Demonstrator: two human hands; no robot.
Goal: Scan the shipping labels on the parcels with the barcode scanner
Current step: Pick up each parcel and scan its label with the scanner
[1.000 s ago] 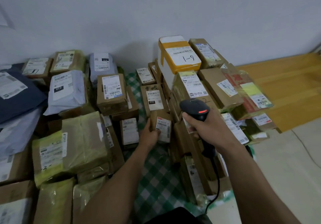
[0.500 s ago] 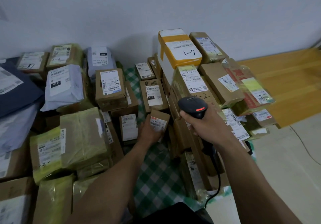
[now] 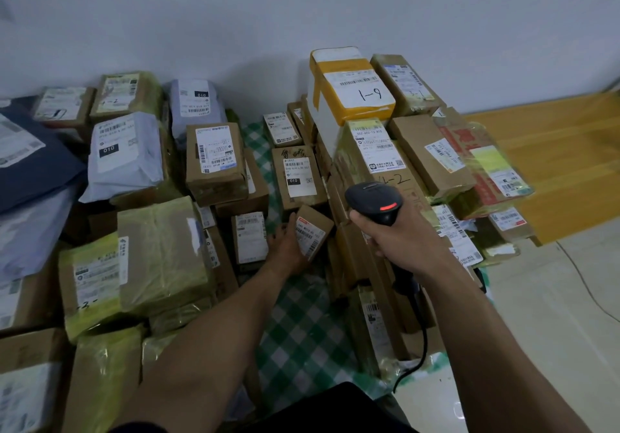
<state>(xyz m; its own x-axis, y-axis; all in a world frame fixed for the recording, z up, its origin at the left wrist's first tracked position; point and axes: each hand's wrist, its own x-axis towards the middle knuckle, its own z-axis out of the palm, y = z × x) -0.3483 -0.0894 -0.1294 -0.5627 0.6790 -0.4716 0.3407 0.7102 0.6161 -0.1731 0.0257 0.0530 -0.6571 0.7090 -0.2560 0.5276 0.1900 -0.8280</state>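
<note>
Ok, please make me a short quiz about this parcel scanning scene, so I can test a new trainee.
1. Which hand grips the scanner? A) left B) right C) neither
2. True or false: the small box at the left hand lies flat and untouched.
3. Fill in: the light on the scanner glows ___.
Key: 1 B, the right hand grips it. 2 False, the left hand holds it tilted, with its label showing. 3 red.
</note>
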